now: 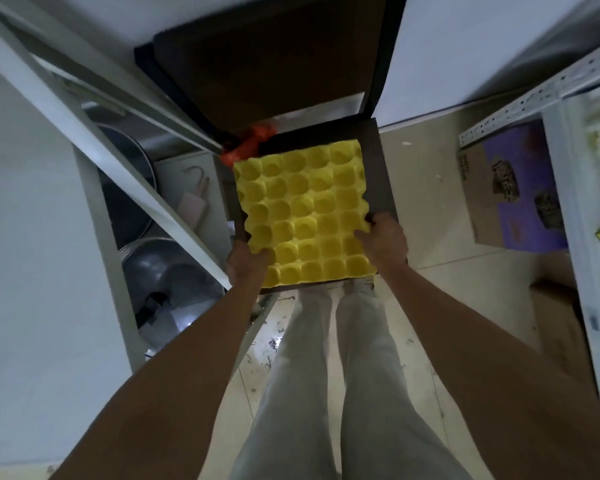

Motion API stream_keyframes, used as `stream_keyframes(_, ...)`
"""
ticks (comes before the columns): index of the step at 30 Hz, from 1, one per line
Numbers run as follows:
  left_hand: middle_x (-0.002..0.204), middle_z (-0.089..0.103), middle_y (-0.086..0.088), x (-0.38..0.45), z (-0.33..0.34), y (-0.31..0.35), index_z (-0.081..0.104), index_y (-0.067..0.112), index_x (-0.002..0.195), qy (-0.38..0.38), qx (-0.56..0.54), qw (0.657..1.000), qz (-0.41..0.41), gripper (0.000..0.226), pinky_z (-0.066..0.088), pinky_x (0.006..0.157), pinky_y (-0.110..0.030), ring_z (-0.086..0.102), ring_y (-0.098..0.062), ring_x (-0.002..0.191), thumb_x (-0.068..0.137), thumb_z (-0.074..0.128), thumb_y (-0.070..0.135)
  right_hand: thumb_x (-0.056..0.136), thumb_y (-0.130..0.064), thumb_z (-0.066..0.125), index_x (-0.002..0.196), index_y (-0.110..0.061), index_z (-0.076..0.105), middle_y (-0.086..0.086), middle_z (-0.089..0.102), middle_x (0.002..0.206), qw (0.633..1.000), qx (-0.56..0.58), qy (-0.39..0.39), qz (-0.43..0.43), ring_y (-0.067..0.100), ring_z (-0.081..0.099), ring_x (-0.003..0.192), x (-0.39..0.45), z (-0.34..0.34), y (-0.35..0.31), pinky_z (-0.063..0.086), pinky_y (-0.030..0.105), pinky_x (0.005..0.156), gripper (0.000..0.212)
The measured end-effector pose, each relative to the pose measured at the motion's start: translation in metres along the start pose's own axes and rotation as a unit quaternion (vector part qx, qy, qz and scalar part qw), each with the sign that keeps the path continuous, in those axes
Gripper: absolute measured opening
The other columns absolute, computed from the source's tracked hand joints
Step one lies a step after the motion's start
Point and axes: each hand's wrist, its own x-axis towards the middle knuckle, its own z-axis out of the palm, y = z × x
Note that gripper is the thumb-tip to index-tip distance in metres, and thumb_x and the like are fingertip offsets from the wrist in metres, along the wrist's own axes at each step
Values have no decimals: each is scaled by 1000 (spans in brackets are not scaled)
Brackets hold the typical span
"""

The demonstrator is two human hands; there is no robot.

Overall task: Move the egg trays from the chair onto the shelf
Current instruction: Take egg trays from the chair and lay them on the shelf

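A yellow egg tray [302,213] lies over the dark brown seat of a chair [381,168] straight ahead of me. My left hand [245,263] grips the tray's near left corner, thumb on top. My right hand [385,240] holds the tray's right edge near the front. Whether more trays are stacked under the top one is hidden. The chair's tall dark backrest [267,64] rises behind. A white metal shelf [94,133] stands to the left of the chair.
The left shelf's lower levels hold metal pots [167,271] and a pink item [193,206]. An orange plastic bag [250,142] sits at the chair's back left. A purple cardboard box [513,188] lies under a second white rack [582,209] on the right. My legs stand on a littered tile floor [257,368].
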Motion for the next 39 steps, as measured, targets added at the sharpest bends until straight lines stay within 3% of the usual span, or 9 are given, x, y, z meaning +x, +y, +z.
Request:
stream_keyframes(3,123,68,-17,8,0,-4,53,6,132,-11,-5,1000,-18,58,57,90,-46,67,-41,111,84,73,32,84,-34,71,103,-12,75,2,61,87,1000,-22,7,-19,28,65,84,2,3,6,39,30,64,29)
stream_keyframes(5,120,67,-16,13,-1,-6,52,7,130,-13,-10,999,-37,58,56,87,-45,66,-41,109,82,73,32,83,-37,72,109,-15,75,1,64,91,1000,-16,15,-21,21,56,78,0,5,9,39,30,66,34)
stream_keyframes(11,110,73,-17,16,-4,-10,63,5,119,-24,-36,997,-58,49,61,84,-47,71,-40,101,81,74,34,80,-40,75,118,-18,67,4,68,112,1000,-3,-5,-26,26,62,93,1,-4,10,39,31,72,44)
stream_keyframes(19,119,69,-12,-24,-21,3,59,13,124,21,-35,999,-20,51,59,89,-51,67,-39,109,79,69,34,76,-42,70,117,-24,68,-3,69,104,999,9,-33,-21,19,57,89,-3,-33,12,44,32,75,45)
stream_keyframes(22,120,63,-13,-42,-33,23,65,11,122,63,3,997,43,51,58,88,-51,64,-38,109,79,68,38,74,-43,69,114,-21,67,-5,64,96,999,26,-34,-20,20,58,87,-16,-51,20,43,32,74,45)
stream_keyframes(25,118,60,-11,-53,-40,45,70,12,123,46,-28,990,126,49,58,89,-51,65,-37,107,81,71,39,76,-44,71,110,-20,67,-2,68,94,998,62,-19,-3,27,68,90,-31,-75,38,54,36,79,42)
stream_keyframes(31,133,59,-1,-100,-37,114,59,23,138,33,-82,955,285,61,54,98,-42,60,-21,116,86,68,53,82,-40,78,99,-23,65,3,74,96,979,174,98,43,26,70,95,-75,-136,85,57,44,86,28)
stream_keyframes(37,128,67,5,-188,-21,175,64,19,133,3,-115,895,431,55,51,99,-35,61,-12,117,91,68,54,83,-36,80,98,-22,64,-3,69,92,929,277,224,98,15,66,86,-154,-203,146,52,31,77,25)
stream_keyframes(39,120,65,11,-218,-20,187,66,20,129,-16,-117,877,465,55,49,94,-27,60,-7,111,90,69,57,83,-34,80,94,-24,63,-9,67,85,913,309,245,104,-5,63,74,-184,-220,163,48,14,65,22)
